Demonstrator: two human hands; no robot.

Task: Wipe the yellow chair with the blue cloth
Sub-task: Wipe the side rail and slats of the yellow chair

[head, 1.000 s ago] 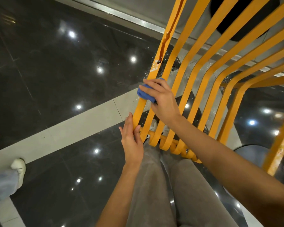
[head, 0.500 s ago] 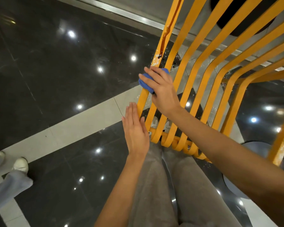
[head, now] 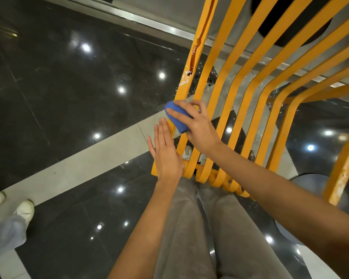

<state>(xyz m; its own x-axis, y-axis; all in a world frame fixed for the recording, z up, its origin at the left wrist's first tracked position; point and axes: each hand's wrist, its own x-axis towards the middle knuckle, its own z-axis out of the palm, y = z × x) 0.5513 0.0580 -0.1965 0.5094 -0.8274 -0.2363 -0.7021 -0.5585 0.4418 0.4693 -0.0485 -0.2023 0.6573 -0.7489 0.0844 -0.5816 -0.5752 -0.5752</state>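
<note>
The yellow chair [head: 238,81] fills the upper right, its curved slats running down to a rolled front edge by my knees. A dark red-brown streak runs down the leftmost slat, with white specks below it. My right hand [head: 197,125] grips the folded blue cloth [head: 176,115] and presses it on the two leftmost slats, below the streak. My left hand [head: 166,153] is flat, fingers straight and together, its palm against the outer edge of the leftmost slat just under the cloth.
Glossy dark floor tiles with a pale band [head: 79,164] lie below. Another person's white shoes and light trouser leg [head: 10,216] stand at the lower left. My grey-trousered legs [head: 193,228] are against the chair's front. Small debris speckles the floor under the slats.
My right hand has slid the cloth back and forth along the leftmost slats. My left hand has moved up the slat's edge and flattened beside it. The other person's feet have stepped closer.
</note>
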